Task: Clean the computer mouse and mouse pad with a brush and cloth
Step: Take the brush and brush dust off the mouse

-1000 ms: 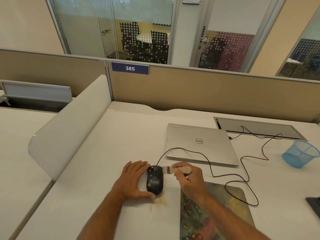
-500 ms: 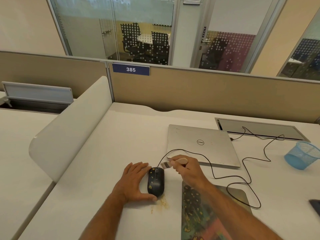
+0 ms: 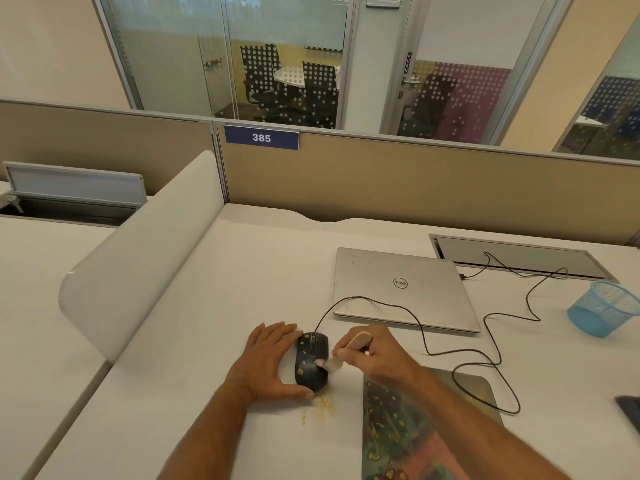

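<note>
Crumbs (image 3: 322, 408) of a yellowish colour are scattered on the white desk top (image 3: 207, 341) just in front of the black corded computer mouse (image 3: 310, 363), whose shell is also flecked with yellow bits. Beside them, to the right, the dark mouse pad with a colourful printed pattern (image 3: 408, 434) is laid flat, partly covered by the right forearm. The mouse is steadied by the left hand (image 3: 266, 363), its fingers straight along the left side and its thumb pressed at the near end. A small brush with a pale wooden handle (image 3: 346, 351) is pinched by the curled fingers of the right hand (image 3: 375, 355), and its light bristles are laid on the mouse's top. Further back, a closed silver laptop (image 3: 401, 289) is crossed by the mouse's black cable (image 3: 450, 353). A blue mesh basket (image 3: 604, 308) is seen at the far right.
</note>
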A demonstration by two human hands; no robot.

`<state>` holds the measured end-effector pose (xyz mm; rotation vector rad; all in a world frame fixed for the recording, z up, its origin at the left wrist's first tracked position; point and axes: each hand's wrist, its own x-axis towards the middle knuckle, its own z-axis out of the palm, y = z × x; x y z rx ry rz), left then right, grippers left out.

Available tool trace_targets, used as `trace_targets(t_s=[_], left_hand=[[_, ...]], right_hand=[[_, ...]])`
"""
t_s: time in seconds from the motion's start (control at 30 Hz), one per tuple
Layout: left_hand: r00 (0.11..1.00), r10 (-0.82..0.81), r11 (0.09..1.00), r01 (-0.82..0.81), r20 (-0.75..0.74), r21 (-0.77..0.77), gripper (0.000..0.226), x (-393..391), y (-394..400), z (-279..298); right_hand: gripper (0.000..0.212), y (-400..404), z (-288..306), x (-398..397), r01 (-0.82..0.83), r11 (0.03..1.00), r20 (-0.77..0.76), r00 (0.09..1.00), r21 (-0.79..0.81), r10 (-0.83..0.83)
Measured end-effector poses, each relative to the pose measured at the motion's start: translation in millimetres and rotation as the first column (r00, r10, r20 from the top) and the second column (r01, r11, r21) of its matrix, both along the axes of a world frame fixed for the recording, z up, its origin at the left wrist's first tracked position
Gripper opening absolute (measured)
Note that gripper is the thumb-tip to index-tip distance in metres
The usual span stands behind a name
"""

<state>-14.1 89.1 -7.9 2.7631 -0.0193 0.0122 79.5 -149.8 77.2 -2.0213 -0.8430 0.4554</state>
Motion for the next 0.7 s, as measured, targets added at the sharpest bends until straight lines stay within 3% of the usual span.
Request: trace_targets(t_s=[0.17,0.27,0.33,0.47,0.6,0.7], left_hand=[[1.000,0.006,1.000,-0.006,0.005,-0.006,0.124,0,0,-1],[0.999,-0.001,1.000,0.002,0.035,-0.004,0.124,0,0,-2],[0.998,-0.004,1.000,0.004,0.065,0.005,0.123,0,1,-2],[0.998,-0.008,1.000,0.008,0.056,0.011,0.124,0,0,0],[0.999,-0.008,1.000,0.007,0.052,0.022,0.124,0,0,-1],[0.999,-0.010,0.999,0.008,0.049,0.034,0.124,0,0,-1]], right_hand=[[0.011,-5,4,-5,0.003,0.994,0.029,1.000,0.109,-0.006],[0.011,-7,2,-11,-0.066,0.994,0.079,0.995,0.082,0.060],[0.009,-8,0,-16,-0.092,0.994,0.060,0.994,0.066,0.088],[0.011,-9,1,-17,0.007,0.990,0.041,0.999,0.141,-0.013],[0.011,-11,0,-22,-0.066,0.998,-0.027,0.997,0.026,0.067],[0.012,-16,-1,-20,0.019,0.994,-0.093,0.996,0.108,-0.009]])
